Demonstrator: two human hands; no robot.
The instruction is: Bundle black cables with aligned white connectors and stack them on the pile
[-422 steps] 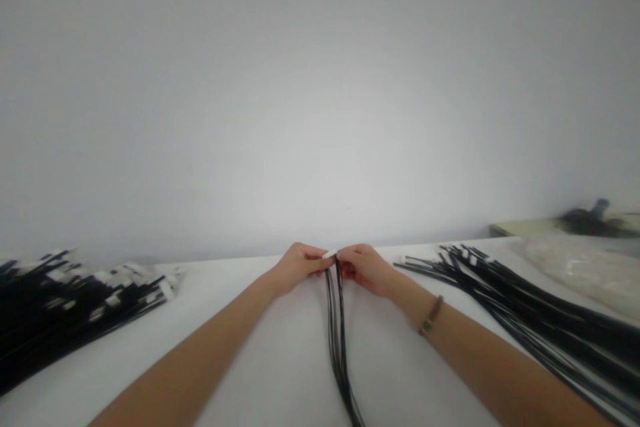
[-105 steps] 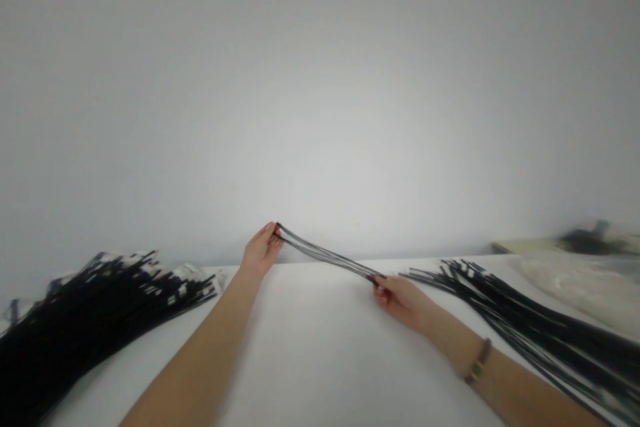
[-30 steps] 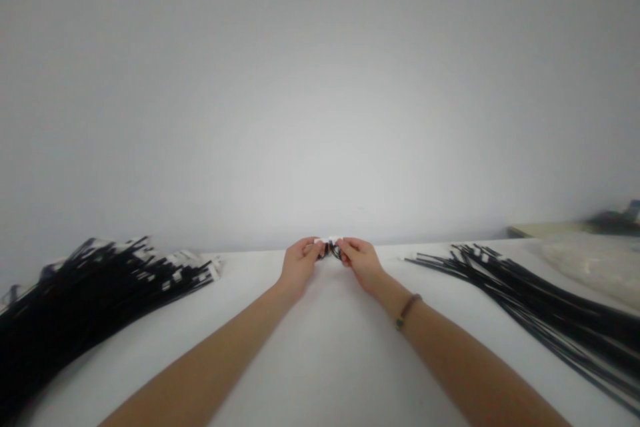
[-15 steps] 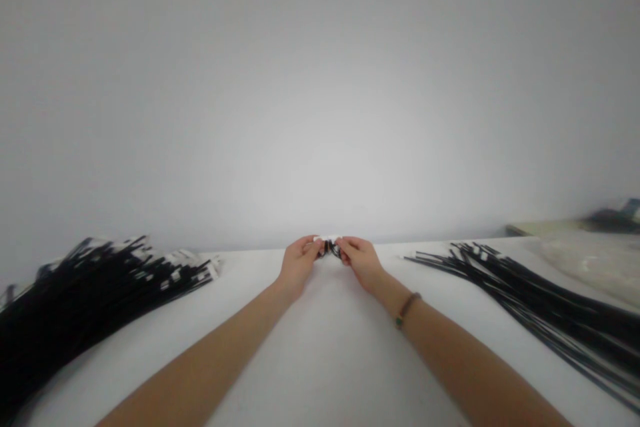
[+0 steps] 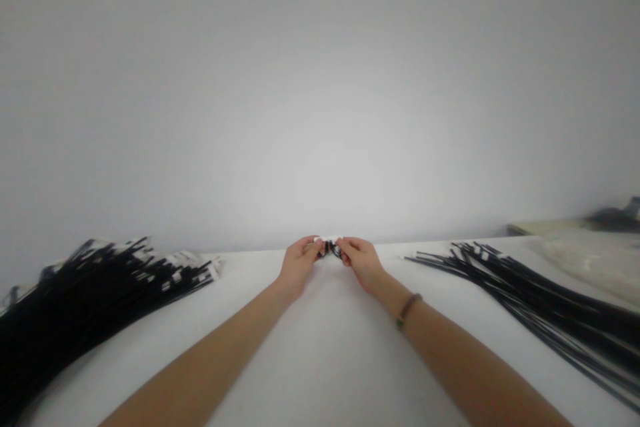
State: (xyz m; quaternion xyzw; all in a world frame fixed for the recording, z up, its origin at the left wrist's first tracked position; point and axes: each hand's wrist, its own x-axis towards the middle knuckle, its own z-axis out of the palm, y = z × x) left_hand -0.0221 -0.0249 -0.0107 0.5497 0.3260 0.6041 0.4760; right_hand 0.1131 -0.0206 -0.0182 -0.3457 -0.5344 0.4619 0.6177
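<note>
Both hands meet at the far edge of the white table, close together in the middle of the view. Between their fingertips is a short bunched black cable, with a white strip along its top. My left hand pinches its left end, and my right hand pinches its right end. Fingers cover both ends, so the ends' shape is hidden. The right wrist wears a dark bracelet.
A thick pile of black cables with white-tagged ends lies at the left. More black cables fan out at the right on the white table. Behind them sits a clear plastic bag. A pale wall rises behind the table.
Both hands keep their pinch on the bunched black cable in nearly the same place. The view has shifted very slightly.
</note>
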